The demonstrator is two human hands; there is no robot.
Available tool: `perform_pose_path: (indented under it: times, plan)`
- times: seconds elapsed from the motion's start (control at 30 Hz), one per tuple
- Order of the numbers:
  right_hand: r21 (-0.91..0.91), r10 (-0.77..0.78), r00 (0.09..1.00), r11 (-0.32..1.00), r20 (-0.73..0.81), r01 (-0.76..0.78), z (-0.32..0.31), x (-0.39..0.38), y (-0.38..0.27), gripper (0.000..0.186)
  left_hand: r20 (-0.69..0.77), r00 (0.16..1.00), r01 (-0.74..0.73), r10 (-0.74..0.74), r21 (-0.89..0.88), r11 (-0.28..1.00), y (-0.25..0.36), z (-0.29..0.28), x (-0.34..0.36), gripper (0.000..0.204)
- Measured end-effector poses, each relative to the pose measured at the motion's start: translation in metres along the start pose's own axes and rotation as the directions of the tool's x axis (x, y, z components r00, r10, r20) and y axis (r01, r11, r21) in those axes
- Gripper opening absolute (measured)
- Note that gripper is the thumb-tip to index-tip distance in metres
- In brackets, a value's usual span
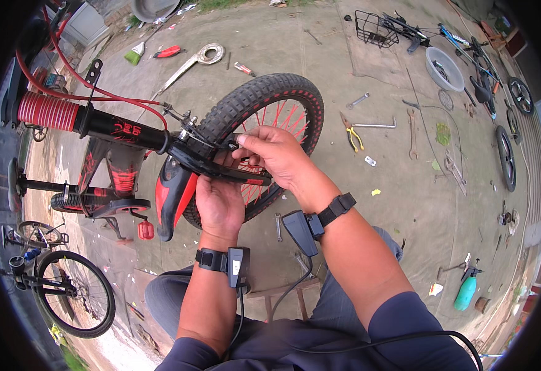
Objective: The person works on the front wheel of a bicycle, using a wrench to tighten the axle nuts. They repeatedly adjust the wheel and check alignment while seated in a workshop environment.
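A small black and red bicycle stands at the left, its knobby front tire (246, 93) and red spokes in front of me. My left hand (221, 204) reaches under the black front fork (221, 169). Its fingers curl behind the fork and are partly hidden. Near the rim brake (189, 127), my right hand (273, 151) is closed in a pinch, thumb against fingers, at a small dark part by the fork. That part is too covered to name. A black and red front fender (174, 191) hangs beside my left wrist.
Pliers with yellow handles (352, 133), an L-shaped bar (379, 125) and a wrench (413, 133) lie on the concrete at right. Farther off are a grey basin (445, 68) and bicycle parts. A green spray bottle (466, 290) stands lower right, another bicycle wheel (76, 294) lower left.
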State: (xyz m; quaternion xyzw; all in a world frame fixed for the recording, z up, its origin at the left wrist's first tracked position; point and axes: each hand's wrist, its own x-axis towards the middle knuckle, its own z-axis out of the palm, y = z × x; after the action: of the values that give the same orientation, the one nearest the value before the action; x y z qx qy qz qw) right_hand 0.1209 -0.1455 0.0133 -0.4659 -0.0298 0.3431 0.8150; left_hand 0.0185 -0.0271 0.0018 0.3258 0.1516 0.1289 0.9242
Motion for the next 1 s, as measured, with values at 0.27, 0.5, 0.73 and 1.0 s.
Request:
perform_pose_path:
  times: [0.27,0.5,0.73,1.0]
  plan:
    - [0.058,-0.008,1.0,0.998,0.015,0.007,-0.001,0.001,0.002,0.016,-0.008,1.0,-0.003,0.004,0.005,1.0,0.001,0.004,-0.001,0.05]
    - [0.083,0.024,0.999,0.996,0.021,-0.025,-0.002,0.002,0.002,0.015,-0.167,0.986,0.009,-0.004,0.025,1.0,-0.003,-0.002,-0.005,0.043]
    - [0.097,0.032,0.999,0.995,0.034,-0.035,-0.006,0.003,0.003,0.015,-0.417,0.907,0.12,0.063,0.399,0.909,-0.002,-0.003,-0.027,0.021]
    - [0.112,0.046,0.997,0.992,0.06,-0.053,-0.008,0.001,0.002,0.013,-0.384,0.917,0.123,0.111,0.535,0.836,0.004,0.004,-0.031,0.014]
